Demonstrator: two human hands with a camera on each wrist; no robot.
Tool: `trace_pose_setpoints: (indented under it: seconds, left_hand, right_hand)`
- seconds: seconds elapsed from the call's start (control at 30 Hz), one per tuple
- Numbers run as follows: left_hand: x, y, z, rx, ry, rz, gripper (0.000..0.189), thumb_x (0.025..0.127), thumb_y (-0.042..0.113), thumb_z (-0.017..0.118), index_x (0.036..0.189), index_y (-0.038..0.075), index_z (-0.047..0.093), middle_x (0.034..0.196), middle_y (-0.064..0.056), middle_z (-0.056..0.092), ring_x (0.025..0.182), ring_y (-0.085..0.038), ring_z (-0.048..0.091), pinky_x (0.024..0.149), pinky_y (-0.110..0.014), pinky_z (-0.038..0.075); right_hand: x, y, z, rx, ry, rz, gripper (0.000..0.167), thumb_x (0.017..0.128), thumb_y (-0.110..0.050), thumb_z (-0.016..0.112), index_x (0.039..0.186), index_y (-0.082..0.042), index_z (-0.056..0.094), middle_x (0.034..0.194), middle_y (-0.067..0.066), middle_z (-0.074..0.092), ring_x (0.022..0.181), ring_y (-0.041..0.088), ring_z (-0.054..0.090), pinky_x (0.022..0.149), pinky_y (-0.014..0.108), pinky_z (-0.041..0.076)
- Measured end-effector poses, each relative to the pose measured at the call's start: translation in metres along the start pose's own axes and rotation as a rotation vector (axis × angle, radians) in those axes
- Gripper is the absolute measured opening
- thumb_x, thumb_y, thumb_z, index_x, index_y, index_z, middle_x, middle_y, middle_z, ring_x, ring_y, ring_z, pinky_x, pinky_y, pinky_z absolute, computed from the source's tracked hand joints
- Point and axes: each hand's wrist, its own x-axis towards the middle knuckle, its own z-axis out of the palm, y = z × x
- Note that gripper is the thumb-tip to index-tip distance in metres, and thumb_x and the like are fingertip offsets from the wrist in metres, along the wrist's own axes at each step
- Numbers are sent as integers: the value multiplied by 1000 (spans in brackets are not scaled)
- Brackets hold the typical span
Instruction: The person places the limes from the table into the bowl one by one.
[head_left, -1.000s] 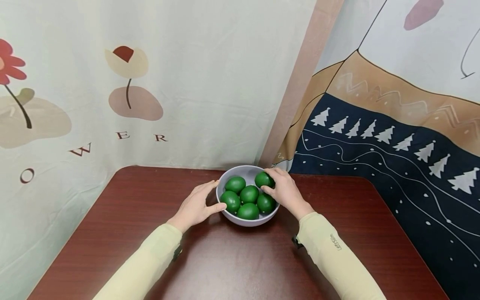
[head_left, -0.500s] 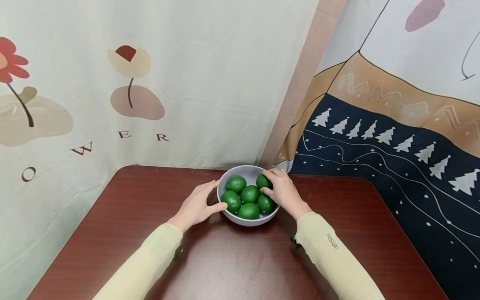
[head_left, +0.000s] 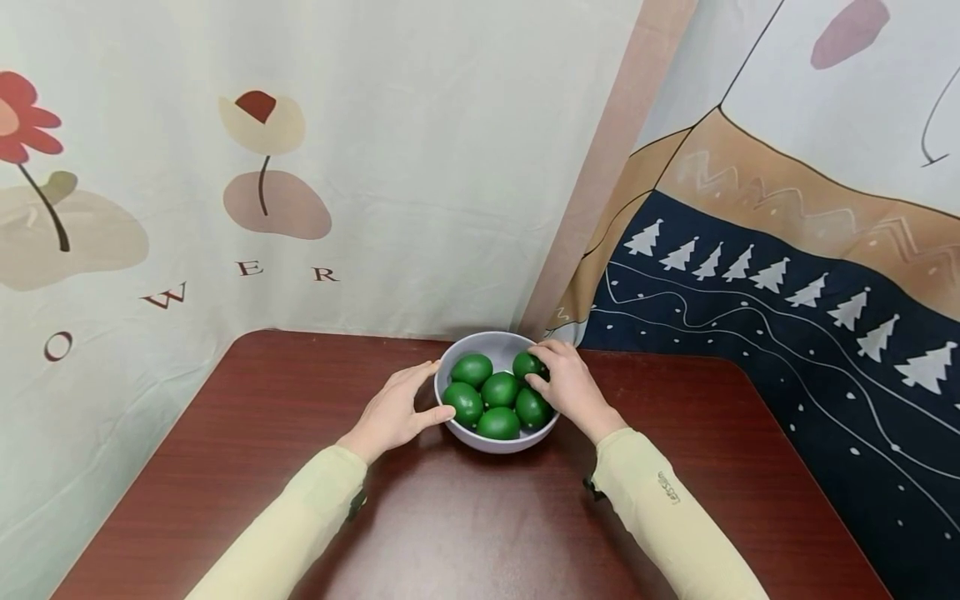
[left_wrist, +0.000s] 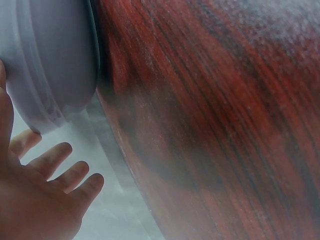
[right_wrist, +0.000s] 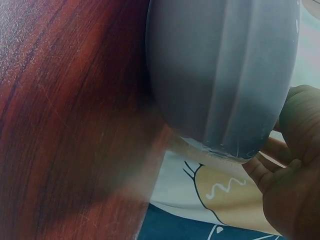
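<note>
A pale lavender-grey bowl (head_left: 501, 446) stands on the table with several smooth, dark green oval fruits (head_left: 498, 423) in it. At its left side, my left hand (head_left: 390, 412) has its thumb on the rim and its fingers spread; in the left wrist view a fingertip touches the bowl's outside (left_wrist: 50, 55). My right hand (head_left: 572, 385) reaches over the right rim and pinches the far-right green oval fruit (head_left: 527, 365) between thumb and fingers. That fruit is partly covered by the hand. In the right wrist view the bowl's wall (right_wrist: 200, 75) hides the fingertips.
The dark red-brown wooden table (head_left: 480, 533) extends in front of the bowl and to both sides. Behind it hangs a pale curtain (head_left: 420, 167) with flower prints. At right is a dark blue cloth (head_left: 712, 333) with white trees. The bowl sits near the back edge.
My right fingers have shifted slightly on the far-right fruit, and more of it shows now than half a second ago. The left hand and the bowl stay in place.
</note>
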Motion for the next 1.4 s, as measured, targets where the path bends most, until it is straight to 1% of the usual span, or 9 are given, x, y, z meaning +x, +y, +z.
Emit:
trace_pose_setpoints:
  seconds: [0.2, 0.33, 0.5, 0.73, 0.77, 0.83, 1.0, 1.23, 1.4]
  left_hand:
    - [-1, 0, 1, -6, 2, -2, 78, 90, 44, 79, 154, 11, 49, 157, -15, 49, 147, -39, 40, 116, -57, 38]
    - [-2, 0, 0, -6, -1, -5, 79, 90, 43, 80, 155, 11, 48, 157, -15, 48, 147, -39, 40, 116, -57, 37]
    - [-2, 0, 0, -4, -6, -14, 80, 90, 46, 79, 156, 12, 47, 158, -13, 47, 148, -39, 39, 116, -56, 37]
    - [0, -2, 1, -2, 0, 2, 81, 90, 45, 79, 156, 11, 47, 158, -15, 48, 147, -40, 39, 116, -57, 37]
    - [0, -2, 1, 1, 1, 5, 80, 90, 45, 79, 156, 11, 47, 157, -15, 48, 147, -40, 40, 116, -57, 38]
    - [0, -2, 2, 7, 4, 10, 81, 91, 45, 79, 156, 10, 47, 157, -15, 48, 147, -40, 40, 116, -58, 38]
    - [1, 0, 2, 15, -9, 6, 82, 91, 46, 78, 157, 11, 45, 160, -15, 45, 149, -39, 38, 116, -58, 37]
    - [4, 2, -2, 37, -21, 4, 83, 91, 48, 76, 158, 12, 44, 162, -16, 41, 150, -40, 34, 117, -59, 36]
    - [4, 0, -3, 41, -11, -6, 86, 90, 49, 77, 160, 15, 42, 164, -16, 38, 150, -40, 34, 116, -61, 35]
  right_hand:
    - [-3, 0, -2, 22, 25, 13, 37, 88, -12, 81, 121, 2, 71, 124, 16, 66, 118, 34, 59, 102, 50, 52]
    - [-6, 1, -4, 29, 39, 7, 34, 89, -12, 80, 119, 2, 73, 124, 16, 66, 119, 34, 59, 102, 50, 52]
    - [-12, 3, -7, 32, 61, 7, 32, 89, -11, 81, 117, 2, 73, 124, 15, 67, 117, 34, 60, 100, 49, 53]
    - [-21, 8, -11, 49, 103, 23, 32, 88, -10, 80, 118, 1, 74, 122, 14, 68, 108, 32, 60, 88, 46, 54]
    - [-23, 9, -12, 57, 104, 29, 31, 89, -10, 79, 118, 0, 74, 123, 14, 68, 108, 31, 60, 88, 46, 54]
    - [-26, 12, -13, 64, 106, 40, 32, 90, -11, 78, 120, -1, 73, 124, 14, 68, 110, 32, 59, 90, 47, 54]
    - [-36, 19, -19, 61, 111, 55, 38, 93, -14, 76, 128, 0, 69, 129, 16, 66, 120, 36, 59, 103, 53, 50]
    - [-47, 30, -25, 47, 121, 71, 44, 97, -18, 72, 138, -3, 65, 139, 18, 62, 128, 37, 57, 107, 55, 47]
    - [-53, 38, -31, 38, 96, 97, 50, 99, -20, 70, 144, -2, 59, 148, 19, 56, 138, 38, 49, 113, 56, 42]
